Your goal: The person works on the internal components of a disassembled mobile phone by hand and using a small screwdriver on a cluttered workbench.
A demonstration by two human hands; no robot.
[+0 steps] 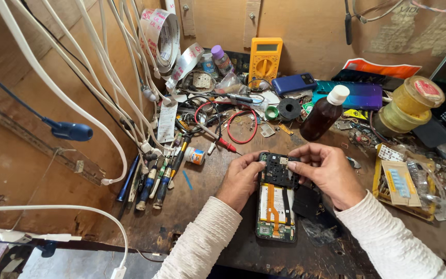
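Between both hands: opened phone (276, 199); left hand (241, 178), right hand (326, 173) grip apparently pinching top edge.

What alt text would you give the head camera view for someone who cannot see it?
Two hands, left and right, hold an opened phone with its back off over a cluttered wooden workbench. Behind it stand a brown bottle, a yellow multimeter, screwdrivers and white cables.

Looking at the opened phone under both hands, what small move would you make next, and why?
Probably lift the black cover plate off the opened phone: left hand and right hand both pinch its top edge, while battery and orange flex below already lie exposed.
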